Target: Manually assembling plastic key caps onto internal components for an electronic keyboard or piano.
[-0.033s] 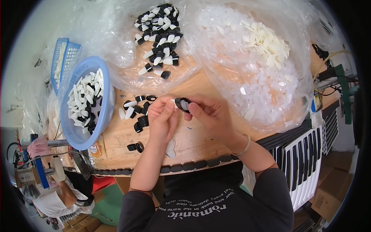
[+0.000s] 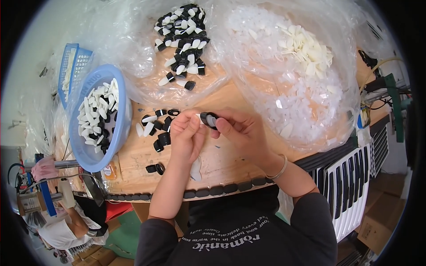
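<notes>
At the dial's centre I see the left hand [image 2: 187, 133] pinching a white tab [image 2: 199, 116], the right hand [image 2: 243, 133] gripping its black ring [image 2: 206, 118]. The heap [image 2: 186, 33] near twelve looks joined; loose rings [image 2: 164, 139] at nine o'clock on the counter [image 2: 230, 166] apparently remain.

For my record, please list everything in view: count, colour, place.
Held piece: one, black, grey, centre
Loose pieces: several, black, white, left of centre
Piled pieces: many, black, white, far middle
Basin: one, blue, left
Basket: one, blue, far left
Plastic sheeting: uncounted, clear, far side
Pale flakes: many, white, cream, far right
Table: one, tan, centre
Striped panels: several, black, white, right
Cardboard boxes: several, brown, lower corners
Co-worker: one, white top, lower left
Left hand: one, bare, centre
Right hand: one, bare, centre
</notes>
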### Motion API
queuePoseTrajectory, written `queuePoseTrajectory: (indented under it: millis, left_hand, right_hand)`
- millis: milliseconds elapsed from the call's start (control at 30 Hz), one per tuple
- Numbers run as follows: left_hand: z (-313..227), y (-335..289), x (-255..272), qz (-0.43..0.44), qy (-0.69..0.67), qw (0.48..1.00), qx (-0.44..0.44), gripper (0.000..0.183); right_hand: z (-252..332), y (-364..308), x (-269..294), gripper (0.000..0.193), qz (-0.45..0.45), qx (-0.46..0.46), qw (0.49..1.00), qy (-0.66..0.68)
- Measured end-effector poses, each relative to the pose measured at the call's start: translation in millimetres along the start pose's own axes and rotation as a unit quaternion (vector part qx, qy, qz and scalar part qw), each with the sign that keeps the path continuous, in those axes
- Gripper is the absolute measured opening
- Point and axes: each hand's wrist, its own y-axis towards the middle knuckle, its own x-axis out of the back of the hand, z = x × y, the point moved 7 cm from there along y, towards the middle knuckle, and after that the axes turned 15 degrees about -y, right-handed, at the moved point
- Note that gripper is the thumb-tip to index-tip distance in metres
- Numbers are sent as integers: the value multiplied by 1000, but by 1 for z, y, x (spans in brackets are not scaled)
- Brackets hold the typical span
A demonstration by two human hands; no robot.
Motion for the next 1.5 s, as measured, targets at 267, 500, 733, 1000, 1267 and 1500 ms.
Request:
queuePoseTrajectory:
  millis: [267, 500, 733, 1000, 1267, 1500]
  left_hand:
    - [-28, -5, -71, 80, 646, 664, -369, 54]
    - [-22, -9, -70, 139, 642, 663, -359, 47]
    - [-15, -10, -73, 160, 627, 653, -395, 44]
    - [-13, -5, -77, 169, 648, 638, -381, 47]
    - [-13, -7, -76, 188, 666, 608, -389, 45]
    - [-13, -9, -78, 185, 667, 598, -405, 39]
  right_hand:
    - [5, -1, 13, 25, -77, 73, 973, -206]
    - [2, 1, 11, 24, -66, 42, 976, -204]
    - [-8, 4, 11, 15, -66, -9, 994, -87]
    - [-13, 5, 14, 14, -98, -11, 992, -76]
    - [-18, 9, 15, 16, -17, -54, 996, -69]
    - [-20, 8, 11, 14, -48, -70, 992, -89]
